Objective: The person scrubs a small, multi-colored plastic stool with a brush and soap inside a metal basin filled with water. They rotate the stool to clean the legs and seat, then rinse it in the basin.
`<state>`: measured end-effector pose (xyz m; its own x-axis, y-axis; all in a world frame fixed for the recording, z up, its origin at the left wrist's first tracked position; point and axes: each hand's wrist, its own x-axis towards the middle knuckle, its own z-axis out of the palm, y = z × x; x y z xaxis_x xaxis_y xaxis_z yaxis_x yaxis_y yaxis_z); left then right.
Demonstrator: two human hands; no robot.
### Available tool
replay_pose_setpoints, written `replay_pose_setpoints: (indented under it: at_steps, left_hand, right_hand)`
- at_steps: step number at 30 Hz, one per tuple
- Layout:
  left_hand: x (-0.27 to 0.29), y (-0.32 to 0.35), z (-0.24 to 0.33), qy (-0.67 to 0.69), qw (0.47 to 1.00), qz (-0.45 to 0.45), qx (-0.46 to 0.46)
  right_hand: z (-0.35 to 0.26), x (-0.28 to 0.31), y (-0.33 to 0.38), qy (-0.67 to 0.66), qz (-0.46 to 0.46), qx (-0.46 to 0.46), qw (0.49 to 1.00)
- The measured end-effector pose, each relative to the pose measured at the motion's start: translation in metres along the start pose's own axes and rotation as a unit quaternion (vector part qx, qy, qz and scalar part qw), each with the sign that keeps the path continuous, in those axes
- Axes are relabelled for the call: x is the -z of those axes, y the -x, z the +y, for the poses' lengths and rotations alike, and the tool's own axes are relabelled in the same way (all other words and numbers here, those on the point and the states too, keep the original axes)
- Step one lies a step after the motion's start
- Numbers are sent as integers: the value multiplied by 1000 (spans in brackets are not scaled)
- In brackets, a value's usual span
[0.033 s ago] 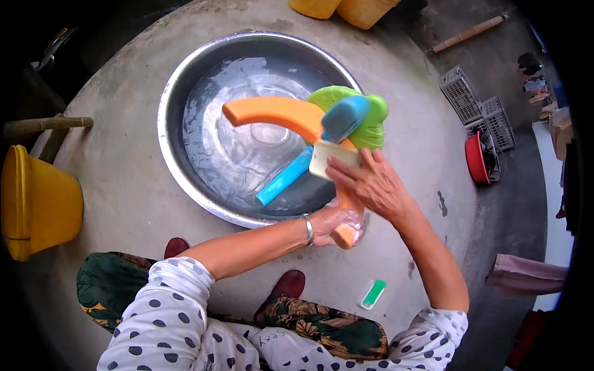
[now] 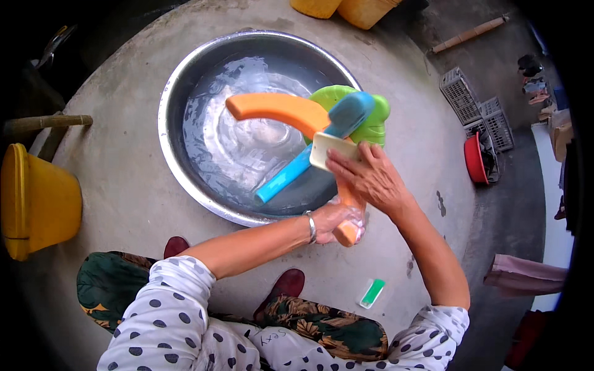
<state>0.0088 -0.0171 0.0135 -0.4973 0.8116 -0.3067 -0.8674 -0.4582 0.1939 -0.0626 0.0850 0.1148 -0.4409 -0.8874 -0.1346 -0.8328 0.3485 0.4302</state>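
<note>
Both hands grasp: the orange toy [image 2: 291, 111] is gripped at its near end by the left hand [image 2: 337, 221], its length arching away over the basin [image 2: 179, 80]; a pale sponge [image 2: 327, 151] is pressed on it by the right hand [image 2: 371, 176].

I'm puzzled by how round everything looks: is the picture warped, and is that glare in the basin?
Head view: fisheye bends the concrete floor into a dome, with black corners. The basin holds water showing bright, patchy daylight reflections. Light is soft, shadows faint. The hands and orange toy look sharp; the edges smear.
</note>
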Motion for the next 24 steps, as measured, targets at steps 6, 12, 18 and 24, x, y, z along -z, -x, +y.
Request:
replay_pose_setpoints:
  at_steps: [6, 12, 18, 24]
  left_hand:
    - [0, 19, 34, -89, 995, 31, 13]
    - [-24, 34, 66, -126, 976, 68, 166]
    - [-42, 65, 91, -214, 945, 143, 201]
    - [-29, 75, 141, -360, 870, 260, 214]
  right_hand:
    - [-11, 28, 12, -44, -50, -30, 997]
    - [-13, 9, -26, 224, -7, -172, 959]
    - [-28, 10, -13, 239, 48, -309, 919]
    - [-19, -13, -45, 156, 134, -307, 929]
